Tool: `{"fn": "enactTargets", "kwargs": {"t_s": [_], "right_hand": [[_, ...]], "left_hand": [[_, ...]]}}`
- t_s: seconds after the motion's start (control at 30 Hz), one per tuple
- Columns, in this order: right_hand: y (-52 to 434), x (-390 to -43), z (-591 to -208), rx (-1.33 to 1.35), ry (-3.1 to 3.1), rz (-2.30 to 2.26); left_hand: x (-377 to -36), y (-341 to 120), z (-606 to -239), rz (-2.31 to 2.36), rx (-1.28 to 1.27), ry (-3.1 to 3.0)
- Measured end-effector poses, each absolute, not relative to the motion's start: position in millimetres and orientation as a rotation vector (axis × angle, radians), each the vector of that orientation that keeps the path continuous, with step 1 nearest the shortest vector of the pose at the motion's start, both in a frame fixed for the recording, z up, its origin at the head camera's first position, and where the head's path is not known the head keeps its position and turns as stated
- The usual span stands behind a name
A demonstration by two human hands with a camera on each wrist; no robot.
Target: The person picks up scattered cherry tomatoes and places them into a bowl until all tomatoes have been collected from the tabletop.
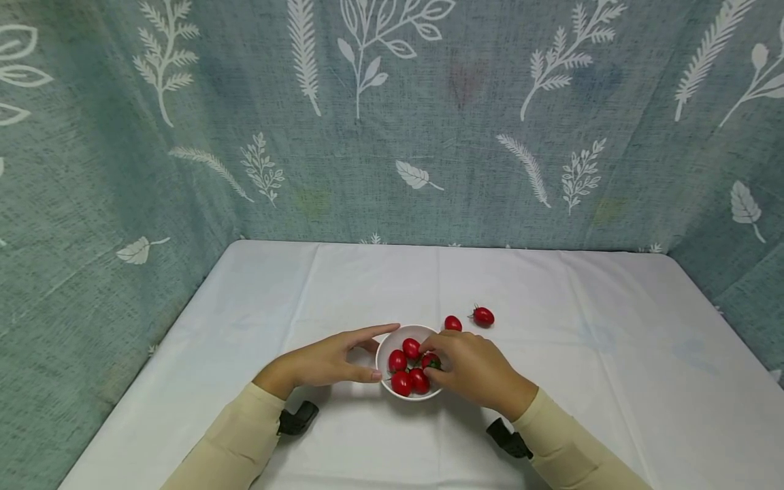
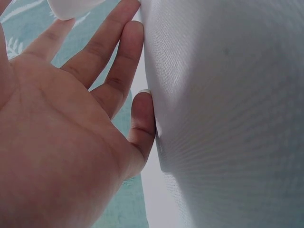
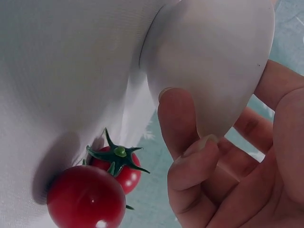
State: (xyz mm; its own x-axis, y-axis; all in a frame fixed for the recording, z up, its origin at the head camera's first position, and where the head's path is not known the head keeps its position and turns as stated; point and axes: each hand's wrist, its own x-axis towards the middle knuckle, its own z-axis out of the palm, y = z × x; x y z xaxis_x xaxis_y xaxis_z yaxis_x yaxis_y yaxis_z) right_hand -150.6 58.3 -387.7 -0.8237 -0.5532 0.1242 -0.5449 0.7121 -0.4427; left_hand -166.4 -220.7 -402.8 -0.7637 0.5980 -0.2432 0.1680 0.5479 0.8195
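A white bowl with several red cherry tomatoes in it stands on the table. My left hand is at the bowl's left side, fingers spread and fairly straight, index finger along the far rim and thumb at the near left rim. In the left wrist view a fingertip meets the bowl. Reaching over the right rim, my right hand pinches a cherry tomato with a green stem top between thumb and index finger. Its other fingers are beside the bowl's outer wall.
Two more cherry tomatoes lie on the white tablecloth beyond my right hand: one close behind it, the other with its green stem farther right. A patterned green-blue curtain hangs behind the table and at both sides.
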Motion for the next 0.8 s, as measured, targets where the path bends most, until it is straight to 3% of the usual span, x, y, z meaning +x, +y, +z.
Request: {"fn": "enactTargets", "kwargs": {"t_s": [0.57,0.8], "right_hand": [[78,-156,-372,-1.006,3.025,-0.835],[86,-162,-367,-0.92,3.031,-0.839]], "left_hand": [[-167,-221,-404,1.125,0.626,2.296],[-167,-220,-403,1.124,0.617,2.298]]}}
